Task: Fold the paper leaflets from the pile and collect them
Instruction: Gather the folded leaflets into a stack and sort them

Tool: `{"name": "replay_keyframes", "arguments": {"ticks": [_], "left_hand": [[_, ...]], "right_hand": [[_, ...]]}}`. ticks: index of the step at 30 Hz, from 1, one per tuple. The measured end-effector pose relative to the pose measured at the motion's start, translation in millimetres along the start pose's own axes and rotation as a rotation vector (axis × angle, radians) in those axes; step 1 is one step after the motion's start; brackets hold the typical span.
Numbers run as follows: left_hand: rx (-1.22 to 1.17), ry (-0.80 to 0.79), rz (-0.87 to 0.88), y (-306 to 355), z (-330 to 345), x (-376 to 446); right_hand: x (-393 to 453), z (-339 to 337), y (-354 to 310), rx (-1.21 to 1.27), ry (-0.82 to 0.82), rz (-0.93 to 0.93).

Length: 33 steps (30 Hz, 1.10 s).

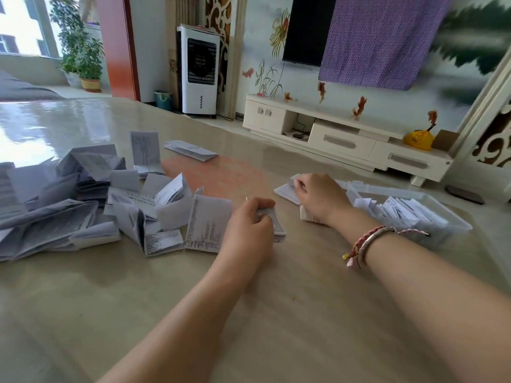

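My left hand (pixel 250 226) curls its fingers around a small folded white paper leaflet (pixel 273 225), just right of the loose pile of printed white leaflets (pixel 83 200) on the beige table (pixel 276 313). My right hand (pixel 318 197) pinches a flat white leaflet (pixel 284 190) beside the clear plastic box of folded leaflets (pixel 420 214).

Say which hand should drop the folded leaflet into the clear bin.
Probably right hand: it lies beside the clear bin. The left hand grips the folded leaflet, farther away.
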State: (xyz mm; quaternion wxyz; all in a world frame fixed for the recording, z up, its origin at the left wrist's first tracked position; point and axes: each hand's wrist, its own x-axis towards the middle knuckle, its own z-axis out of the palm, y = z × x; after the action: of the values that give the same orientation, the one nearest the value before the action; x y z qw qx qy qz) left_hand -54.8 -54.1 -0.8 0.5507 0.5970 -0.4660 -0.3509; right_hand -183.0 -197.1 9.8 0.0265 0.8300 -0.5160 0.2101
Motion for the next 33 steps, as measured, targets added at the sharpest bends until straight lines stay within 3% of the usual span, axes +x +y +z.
{"name": "replay_keyframes", "arguments": {"ticks": [4,8,12,17,19,21,25,29,33], "left_hand": [[-0.003,0.003,-0.005,0.3,-0.8,-1.6],[-0.005,0.005,-0.001,1.4,-0.4,-2.3],[-0.01,0.004,-0.006,2.8,-1.7,-4.1],[-0.019,0.002,-0.007,3.8,-2.2,-5.0],[-0.034,-0.008,-0.008,4.8,-1.3,-5.9],[-0.08,-0.026,-0.029,7.0,-0.4,-8.3],[-0.25,-0.125,-0.149,15.2,-0.4,-17.9],[-0.389,-0.245,-0.195,17.1,-2.3,-27.9],[-0.384,-0.197,-0.166,15.7,-1.1,-30.9]], "right_hand": [[-1.1,-15.7,9.0,-0.017,0.117,-0.055],[-10.8,-20.4,13.9,-0.214,-0.005,-0.105],[-20.8,-19.2,14.3,-0.132,-0.1,0.065],[-44.4,-38.2,11.3,-0.096,0.15,0.038],[-57.9,-48.7,4.3,0.049,0.226,0.06],[-72.0,-57.4,-5.9,0.391,0.25,0.094],[-101.4,-66.3,-25.5,0.906,0.152,-0.031],[-117.0,-55.3,-32.2,1.033,0.013,-0.012],[-117.8,-49.9,-32.8,1.041,-0.037,0.045]]}}
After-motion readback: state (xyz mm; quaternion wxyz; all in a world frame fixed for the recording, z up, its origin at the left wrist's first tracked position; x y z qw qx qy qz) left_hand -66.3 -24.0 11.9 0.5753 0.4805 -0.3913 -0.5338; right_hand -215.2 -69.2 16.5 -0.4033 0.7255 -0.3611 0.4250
